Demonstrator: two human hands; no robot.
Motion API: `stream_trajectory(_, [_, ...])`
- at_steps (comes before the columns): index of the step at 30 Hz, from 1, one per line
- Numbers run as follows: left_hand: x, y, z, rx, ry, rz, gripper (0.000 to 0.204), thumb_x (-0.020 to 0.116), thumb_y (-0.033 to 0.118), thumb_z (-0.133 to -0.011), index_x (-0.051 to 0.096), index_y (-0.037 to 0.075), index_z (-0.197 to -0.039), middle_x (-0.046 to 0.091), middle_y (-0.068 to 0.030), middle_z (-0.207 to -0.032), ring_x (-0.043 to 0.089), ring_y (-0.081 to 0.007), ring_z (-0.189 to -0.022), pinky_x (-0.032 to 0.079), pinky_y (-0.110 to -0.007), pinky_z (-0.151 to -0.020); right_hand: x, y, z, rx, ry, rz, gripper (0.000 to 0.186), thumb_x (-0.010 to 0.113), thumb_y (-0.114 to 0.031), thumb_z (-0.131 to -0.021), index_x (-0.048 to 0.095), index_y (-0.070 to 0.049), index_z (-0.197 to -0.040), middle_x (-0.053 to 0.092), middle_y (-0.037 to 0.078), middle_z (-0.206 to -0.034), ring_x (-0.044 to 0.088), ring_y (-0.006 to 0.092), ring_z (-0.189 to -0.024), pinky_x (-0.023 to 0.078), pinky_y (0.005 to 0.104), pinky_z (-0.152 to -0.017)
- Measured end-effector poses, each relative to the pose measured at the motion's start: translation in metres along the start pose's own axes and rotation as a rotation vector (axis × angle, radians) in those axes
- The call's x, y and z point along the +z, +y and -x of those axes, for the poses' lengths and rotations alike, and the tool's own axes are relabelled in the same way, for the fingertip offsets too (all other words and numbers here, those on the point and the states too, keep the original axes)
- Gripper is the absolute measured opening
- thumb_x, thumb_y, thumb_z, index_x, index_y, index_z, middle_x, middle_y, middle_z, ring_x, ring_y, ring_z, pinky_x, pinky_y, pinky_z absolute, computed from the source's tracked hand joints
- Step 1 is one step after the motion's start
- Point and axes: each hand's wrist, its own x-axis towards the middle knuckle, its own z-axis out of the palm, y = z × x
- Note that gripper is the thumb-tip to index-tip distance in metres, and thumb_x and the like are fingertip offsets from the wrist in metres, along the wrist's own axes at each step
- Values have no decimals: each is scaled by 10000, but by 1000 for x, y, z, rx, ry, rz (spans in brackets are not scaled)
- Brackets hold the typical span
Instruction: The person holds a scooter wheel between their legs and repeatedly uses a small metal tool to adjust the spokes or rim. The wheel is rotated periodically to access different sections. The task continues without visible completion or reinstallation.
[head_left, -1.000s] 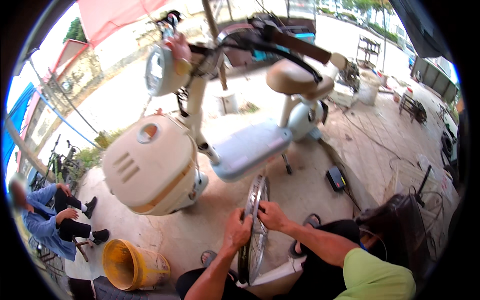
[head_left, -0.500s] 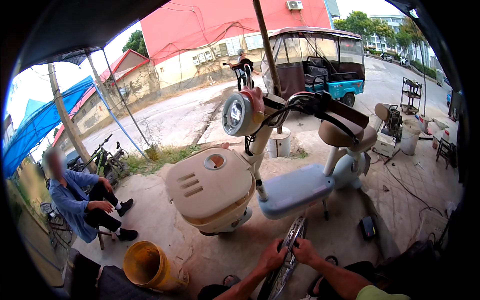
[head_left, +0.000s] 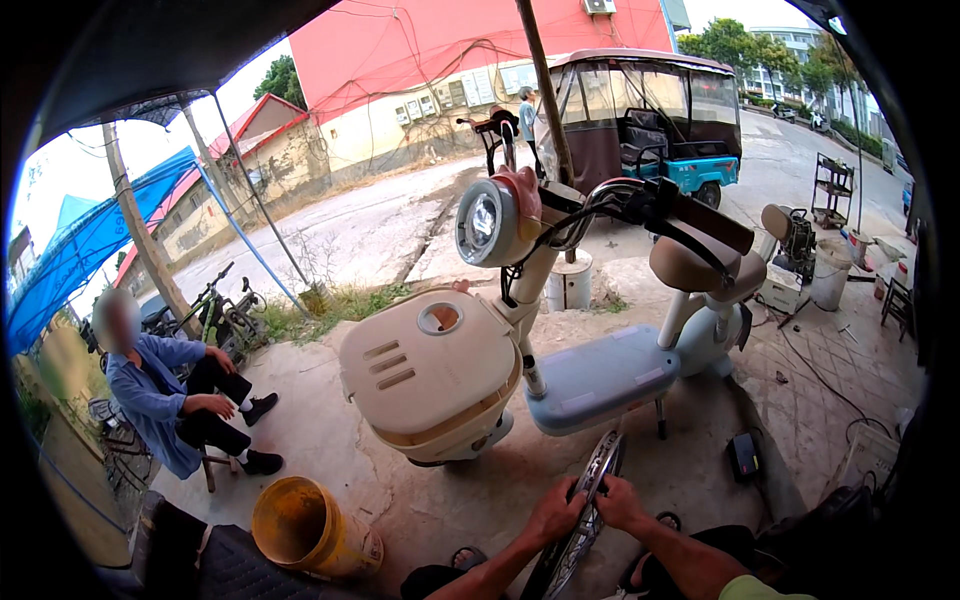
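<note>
Left hand: the left hand (head_left: 553, 512) sits low in the middle of the view, fingers curled shut over the left side of the wheel rim, knuckles up.
Right hand: the right hand (head_left: 622, 500) is just beside it, fingers bent closed onto the right side of the same rim; the two hands nearly touch across the metal.
Wheel rim: the shiny wheel rim (head_left: 583, 520) stands on edge between the hands, seen almost edge-on. Its long axis runs from the lower edge of the view, near the person's knees, up and slightly right, so the upper end points at the scooter's footboard.
Bucket: a yellow bucket (head_left: 305, 527) lies tipped on the concrete to the left of the hands, mouth facing up and left.
Scooter: a cream and pale blue electric scooter (head_left: 520, 370) is parked just beyond the rim, its round headlight facing the camera.
Seated person: a person in blue (head_left: 165, 395) sits on a stool at the left.
Farther off: a blue canopied three-wheeler (head_left: 655, 120) stands behind the scooter, before a red building (head_left: 430, 50).
</note>
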Motion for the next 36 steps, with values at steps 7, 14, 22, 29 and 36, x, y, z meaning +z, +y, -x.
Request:
stream_trajectory(7, [3,-1,-3,28,28,-24,434,586,282,-953,617,-38,-1244,679,-263,-1141,658,-381,-1081,488,-431,-972,-7,-8,3,37,-18,77,304,700,-296,-883,689,-16,-999,713,248,-972,679,457,-957,544,508,-821])
stream_trajectory(14, [15,-11,-1,76,79,72,380,570,246,-958,626,-38,-1204,682,-256,-1102,667,-383,-1039,499,-433,-954,5,16,3,-110,76,137,256,690,-228,-867,662,-2,-984,690,267,-966,644,486,-952,530,517,-809])
stream_trajectory(22, [0,8,-6,82,55,-77,408,555,276,-957,628,-25,-1222,673,-266,-1154,645,-394,-1105,477,-449,-985,-11,-23,-2,-112,43,-14,256,679,-239,-874,680,-7,-983,702,262,-944,683,450,-920,538,490,-801])
stream_trajectory(29, [0,0,-5,37,-2,-26,394,577,240,-954,605,-24,-1245,654,-257,-1177,633,-371,-1113,470,-431,-995,6,16,-4,-103,51,129,230,694,-242,-865,665,-29,-947,699,244,-952,656,467,-919,533,528,-795])
stream_trajectory(36, [6,13,2,21,26,42,357,574,214,-965,614,-30,-1224,661,-241,-1133,640,-370,-1072,479,-423,-975,-8,-4,3,-102,-4,-85,158,603,-142,-939,654,-2,-991,682,253,-921,663,453,-882,523,476,-751])
